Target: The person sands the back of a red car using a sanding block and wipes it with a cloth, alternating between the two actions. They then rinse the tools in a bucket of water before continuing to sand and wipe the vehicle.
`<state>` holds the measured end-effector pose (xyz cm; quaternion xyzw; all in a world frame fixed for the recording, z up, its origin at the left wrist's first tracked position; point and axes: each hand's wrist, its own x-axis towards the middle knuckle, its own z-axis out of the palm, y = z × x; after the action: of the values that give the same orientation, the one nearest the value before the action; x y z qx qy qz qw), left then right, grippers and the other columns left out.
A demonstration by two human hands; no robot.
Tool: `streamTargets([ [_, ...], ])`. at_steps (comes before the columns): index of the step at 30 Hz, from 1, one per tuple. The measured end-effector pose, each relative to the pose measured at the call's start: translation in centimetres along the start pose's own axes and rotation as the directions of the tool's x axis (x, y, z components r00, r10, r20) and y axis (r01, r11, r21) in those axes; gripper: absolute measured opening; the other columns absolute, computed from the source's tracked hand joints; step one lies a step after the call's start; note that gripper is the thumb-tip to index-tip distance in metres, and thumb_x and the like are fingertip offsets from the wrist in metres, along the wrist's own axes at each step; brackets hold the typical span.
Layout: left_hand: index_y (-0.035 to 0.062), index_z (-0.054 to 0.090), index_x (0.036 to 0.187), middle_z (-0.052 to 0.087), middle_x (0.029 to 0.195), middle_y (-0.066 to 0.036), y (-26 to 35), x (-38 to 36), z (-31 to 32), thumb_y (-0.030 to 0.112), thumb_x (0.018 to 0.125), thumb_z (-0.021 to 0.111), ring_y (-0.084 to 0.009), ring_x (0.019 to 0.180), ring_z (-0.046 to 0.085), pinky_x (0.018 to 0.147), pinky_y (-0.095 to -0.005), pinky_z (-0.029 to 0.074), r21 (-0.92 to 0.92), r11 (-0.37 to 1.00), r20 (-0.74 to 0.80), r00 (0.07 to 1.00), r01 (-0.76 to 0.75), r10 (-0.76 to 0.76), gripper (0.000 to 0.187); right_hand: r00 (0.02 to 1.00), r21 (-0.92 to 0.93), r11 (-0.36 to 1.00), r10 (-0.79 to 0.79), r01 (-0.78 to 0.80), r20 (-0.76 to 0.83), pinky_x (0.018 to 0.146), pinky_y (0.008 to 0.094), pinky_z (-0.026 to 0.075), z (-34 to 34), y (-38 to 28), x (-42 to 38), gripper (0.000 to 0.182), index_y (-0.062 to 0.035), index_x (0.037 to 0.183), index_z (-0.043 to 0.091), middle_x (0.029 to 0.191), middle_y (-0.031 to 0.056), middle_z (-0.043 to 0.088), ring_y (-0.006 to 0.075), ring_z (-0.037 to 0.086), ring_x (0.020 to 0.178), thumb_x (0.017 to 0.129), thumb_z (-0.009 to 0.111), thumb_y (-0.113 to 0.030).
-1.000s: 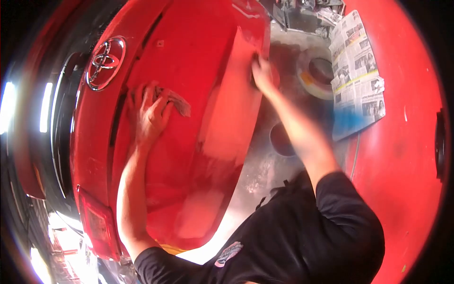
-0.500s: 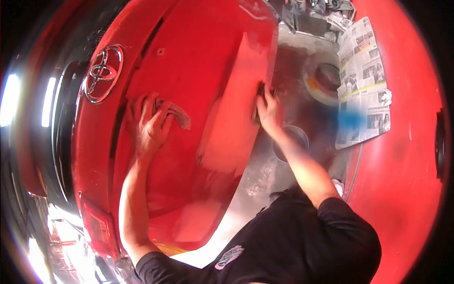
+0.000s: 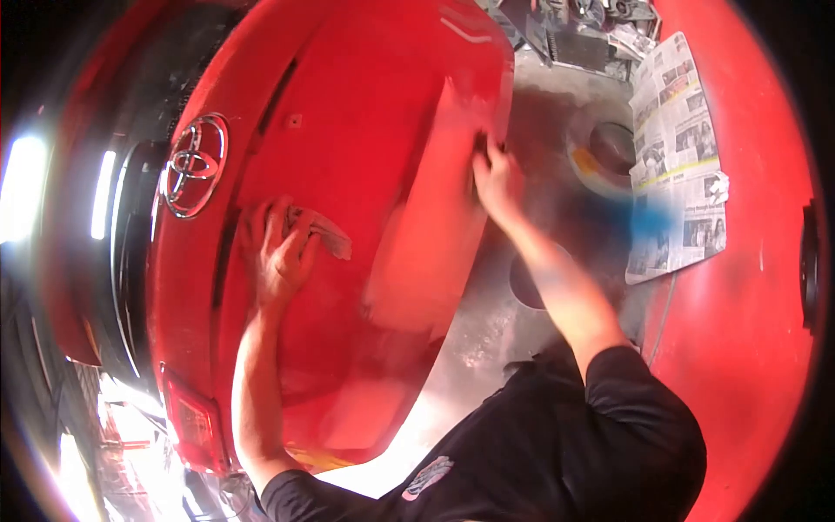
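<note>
My left hand [image 3: 283, 257] lies on a red car boot lid [image 3: 322, 339], its fingers pressed on the paint and bent round a crumpled, damp-looking rag [image 3: 329, 235]. At the lid's right-hand edge, my right hand [image 3: 500, 184] grips a dark, narrow block [image 3: 479, 155], partly hidden by the fingers. The block sits against a dull, lighter red patch [image 3: 426, 244] that runs along this edge. Glossy paint surrounds the patch. Left of my left hand, a chrome oval emblem [image 3: 193, 165] is fixed to the car.
Newspaper [image 3: 678, 157] covers part of a red panel [image 3: 731, 365] on the right. A round container [image 3: 527, 278] stands on the floor below my right forearm, with a ring-shaped object [image 3: 600, 157] farther off. Assorted parts [image 3: 583, 43] lie at the top. A tail light [image 3: 193, 422] is at lower left.
My right hand has slid with the block along the lid's edge, away from my body. My left hand keeps its place on the rag. The whole view has shifted slightly.
</note>
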<state>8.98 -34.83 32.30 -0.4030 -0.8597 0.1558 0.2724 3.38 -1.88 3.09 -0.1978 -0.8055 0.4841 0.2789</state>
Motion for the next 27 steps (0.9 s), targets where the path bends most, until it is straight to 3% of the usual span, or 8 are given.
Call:
streamTargets([
  [4,0.0133,0.078,0.121,0.065,0.142,-0.011,0.3,-0.2,0.3,0.020,0.085,0.083,-0.0389,0.135,0.057,0.116,-0.0648,0.040,-0.008,1.000,0.015,1.000,0.021,-0.021,0.038,0.982,-0.118,0.975,0.191,-0.190,-0.001,0.093,0.0586,0.060,0.0,-3.1,9.9,0.056,-0.0181,0.153,0.062,0.112,0.0220,0.079,0.0485,0.074,0.108,0.102,0.059,-0.041],
  [8,0.0135,0.078,0.120,0.066,0.139,-0.012,0.3,0.0,0.6,0.020,0.084,0.083,-0.0384,0.134,0.058,0.115,-0.0673,0.041,-0.004,1.000,-0.015,1.000,0.014,-0.014,0.036,0.996,0.011,0.999,0.046,-0.047,0.080,0.111,0.0528,0.054,-1.3,0.6,-0.3,0.064,-0.0173,0.161,0.057,0.166,0.0297,0.047,0.0463,0.061,0.139,0.102,0.065,-0.040],
  [9,0.0135,0.078,0.120,0.066,0.139,-0.012,0.4,-0.3,0.8,0.020,0.084,0.083,-0.0384,0.134,0.058,0.115,-0.0673,0.041,-0.005,1.000,-0.015,1.000,0.020,-0.020,0.036,0.976,-0.020,0.987,-0.159,0.158,-0.150,0.101,0.0537,0.058,-0.6,1.5,-3.8,0.061,-0.0083,0.154,0.063,0.135,0.0313,0.069,0.0472,0.072,0.120,0.098,0.072,-0.029],
  [10,0.0130,0.078,0.121,0.065,0.142,-0.012,0.3,-0.5,0.8,0.019,0.085,0.083,-0.0387,0.136,0.057,0.117,-0.0652,0.040,0.000,1.000,0.012,1.000,0.028,-0.028,0.037,0.953,0.027,0.969,-0.236,0.245,-0.192,0.101,0.0551,0.058,-0.3,2.4,-4.2,0.061,-0.0101,0.154,0.063,0.135,0.0302,0.070,0.0473,0.072,0.120,0.098,0.072,-0.029],
  [12,0.0124,0.079,0.122,0.064,0.144,-0.011,-0.2,-0.4,0.5,0.018,0.085,0.082,-0.0390,0.138,0.055,0.119,-0.0631,0.038,0.016,1.000,0.038,0.999,0.027,-0.028,0.037,1.000,0.005,1.000,0.015,-0.015,0.021,0.100,0.0561,0.058,-1.1,-0.1,0.9,0.060,-0.0114,0.156,0.062,0.133,0.0316,0.071,0.0491,0.071,0.119,0.099,0.070,-0.031],
  [18,0.0139,0.078,0.119,0.066,0.140,-0.011,0.6,0.0,0.0,0.019,0.083,0.083,-0.0392,0.133,0.059,0.114,-0.0674,0.042,-0.018,0.999,0.021,0.999,0.039,-0.039,0.036,0.974,-0.078,0.981,0.185,-0.176,0.134,0.094,0.0565,0.060,-0.7,-0.1,9.6,0.058,-0.0114,0.149,0.065,0.112,0.0265,0.077,0.0465,0.074,0.110,0.100,0.062,-0.041],
  [21,0.0141,0.078,0.119,0.066,0.140,-0.012,0.6,0.0,0.7,0.019,0.083,0.083,-0.0397,0.134,0.058,0.114,-0.0674,0.042,-0.030,0.999,-0.010,0.999,0.042,-0.043,0.036,0.927,-0.002,0.955,-0.289,0.297,-0.238,0.100,0.0563,0.058,0.5,3.5,-1.8,0.064,-0.0152,0.160,0.057,0.128,0.0302,0.072,0.0514,0.072,0.114,0.100,0.068,-0.036],
  [27,0.0158,0.078,0.122,0.065,0.142,-0.011,0.2,0.5,0.7,0.019,0.083,0.084,-0.0396,0.135,0.058,0.114,-0.0669,0.042,-0.001,1.000,0.022,1.000,-0.007,0.008,0.039,0.993,-0.127,0.986,0.112,-0.108,0.024,0.091,0.0574,0.061,0.8,-0.3,12.9,0.051,-0.0161,0.144,0.065,0.115,0.0234,0.078,0.0476,0.075,0.105,0.100,0.061,-0.041],
])
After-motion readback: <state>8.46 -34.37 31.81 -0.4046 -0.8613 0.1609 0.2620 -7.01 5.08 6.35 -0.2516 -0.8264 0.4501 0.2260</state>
